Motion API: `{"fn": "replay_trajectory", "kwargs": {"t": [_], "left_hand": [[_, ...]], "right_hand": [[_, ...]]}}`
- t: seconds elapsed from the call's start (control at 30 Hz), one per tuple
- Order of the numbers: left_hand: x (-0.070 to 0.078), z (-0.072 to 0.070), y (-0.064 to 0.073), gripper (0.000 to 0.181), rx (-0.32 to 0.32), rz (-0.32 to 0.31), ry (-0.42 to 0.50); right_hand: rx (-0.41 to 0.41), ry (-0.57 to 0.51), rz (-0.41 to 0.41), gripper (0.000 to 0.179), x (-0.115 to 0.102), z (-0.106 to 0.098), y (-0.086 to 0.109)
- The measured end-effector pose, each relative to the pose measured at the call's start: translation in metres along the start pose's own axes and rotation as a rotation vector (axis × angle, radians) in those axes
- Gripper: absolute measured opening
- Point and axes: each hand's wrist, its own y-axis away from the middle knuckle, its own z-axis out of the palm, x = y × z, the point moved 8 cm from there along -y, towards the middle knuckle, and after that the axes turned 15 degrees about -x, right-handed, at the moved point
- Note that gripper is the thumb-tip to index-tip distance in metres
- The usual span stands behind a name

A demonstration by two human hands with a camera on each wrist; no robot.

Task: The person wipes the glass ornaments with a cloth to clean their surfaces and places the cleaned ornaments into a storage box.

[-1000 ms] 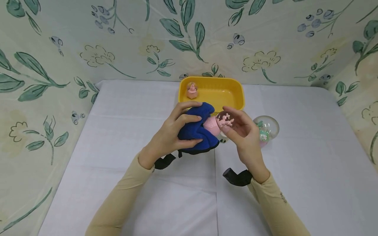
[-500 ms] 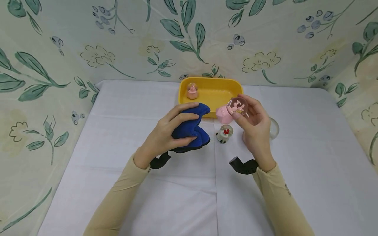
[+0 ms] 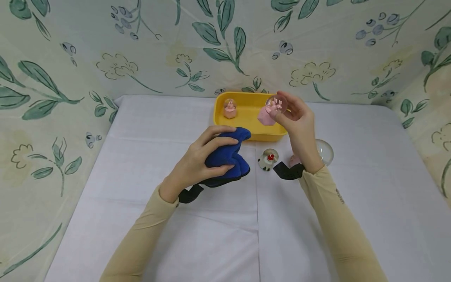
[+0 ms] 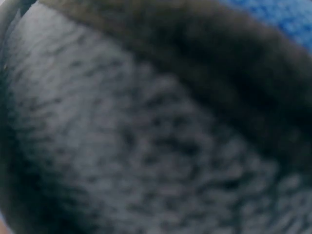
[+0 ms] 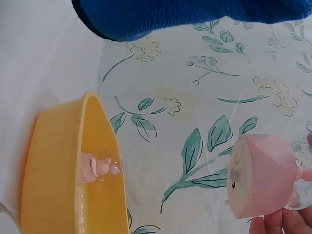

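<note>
The right hand (image 3: 299, 121) is pinching 1 pink snow globe (image 3: 270, 112) by its dome (image 3: 276, 103) above the yellow tray (image 3: 269, 135), apparently leaving the base (image 3: 266, 117) free, while the left hand (image 3: 201, 156) is gripping the folded blue cloth (image 3: 225, 154), seemingly keeping it clear of the tray.

Pink snow globe (image 3: 266, 117): faceted base, pale underside, clear dome, pink figure inside. Held in right hand (image 3: 299, 121), tilted, dome to far right, base to near left, over right end of yellow tray (image 3: 246, 136), not touching it. Blue cloth (image 3: 223, 156): plush, bunched into folds, black edging. Gripped in left hand (image 3: 199, 158), just near of the tray's left half.
</note>
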Motion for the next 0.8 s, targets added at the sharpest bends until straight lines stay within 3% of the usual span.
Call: {"fn": "replay_trajectory", "kwargs": {"t": [0.33, 0.8], "left_hand": [[0.000, 0.004, -0.002, 0.053, -0.018, 0.010, 0.003], [0.000, 0.010, -0.001, 0.052, -0.026, 0.024, 0.017]], "right_hand": [[-0.037, 0.013, 0.071, 0.048, 0.028, 0.005, -0.039], [-0.064, 0.085, 0.152, 0.048, 0.064, 0.011, -0.067]]}}
